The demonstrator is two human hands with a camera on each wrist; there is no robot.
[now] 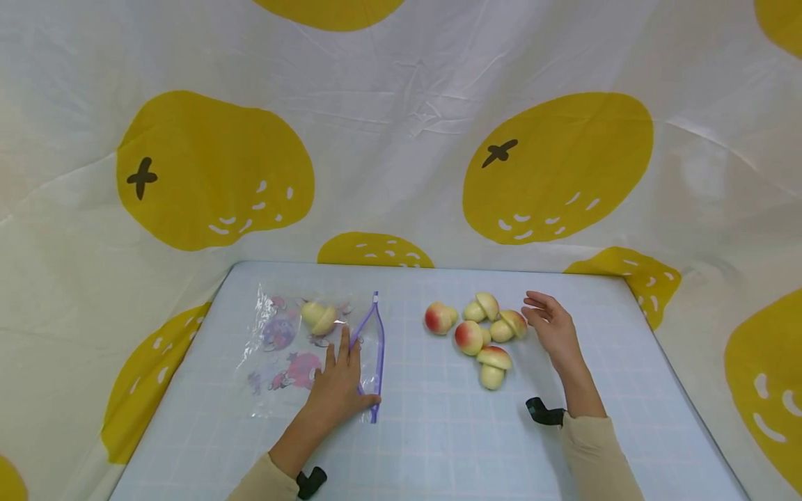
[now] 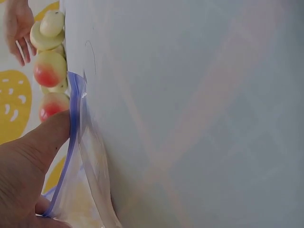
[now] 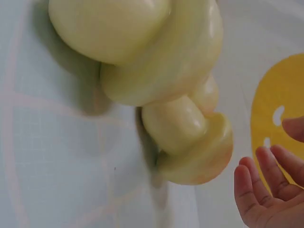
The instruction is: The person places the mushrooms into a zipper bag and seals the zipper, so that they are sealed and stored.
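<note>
A clear zip bag with pink and purple prints and a purple zip strip lies flat, its mouth parted toward the right. One toy mushroom is inside it. My left hand rests on the bag near the mouth, fingers extended and thumb at the zip strip. To the right, several cream toy mushrooms with reddish caps sit in a cluster, among them a front one and a left one. Beside the cluster's right side hovers my right hand, fingers loosely bent, holding nothing.
Everything lies on a table with a pale checked cover. Behind it and at both sides hangs a white cloth printed with yellow fruit. A dark strap piece sticks out at the right wrist.
</note>
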